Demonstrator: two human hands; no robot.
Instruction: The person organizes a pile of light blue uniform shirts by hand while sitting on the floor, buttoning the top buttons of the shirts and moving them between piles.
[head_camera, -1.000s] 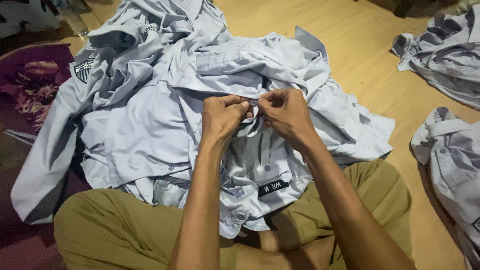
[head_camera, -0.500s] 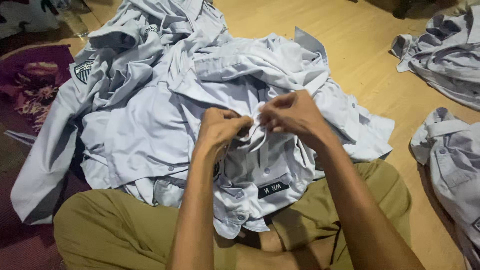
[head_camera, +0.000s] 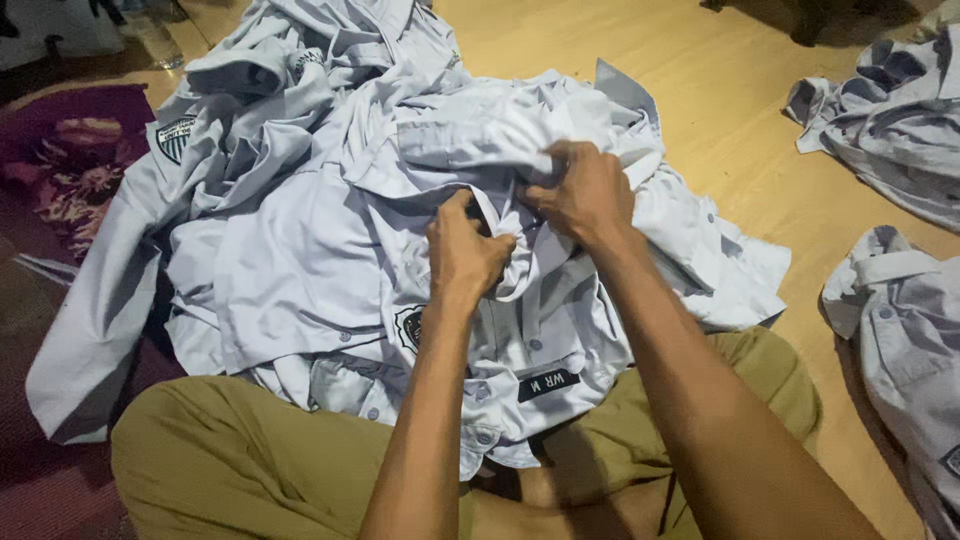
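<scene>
A pale grey-blue uniform shirt (head_camera: 300, 260) with buttons, a dark chest badge and a black name strip lies across my lap, on top of a heap of similar shirts (head_camera: 330, 90). My left hand (head_camera: 466, 252) pinches a fold of the shirt's front near the button line. Just up and to the right, my right hand (head_camera: 580, 192) grips the bunched cloth, fingers curled into it. The two hands almost touch. My legs in olive trousers (head_camera: 230, 465) are crossed under the shirt.
More grey shirts lie in piles on the wooden floor (head_camera: 720, 110) at the upper right (head_camera: 890, 120) and right edge (head_camera: 905, 330). A dark purple patterned mat (head_camera: 60, 170) lies at the left.
Both hands have slid a little up the shirt front and taken a new hold; the right hand now grips the cloth higher and more closed.
</scene>
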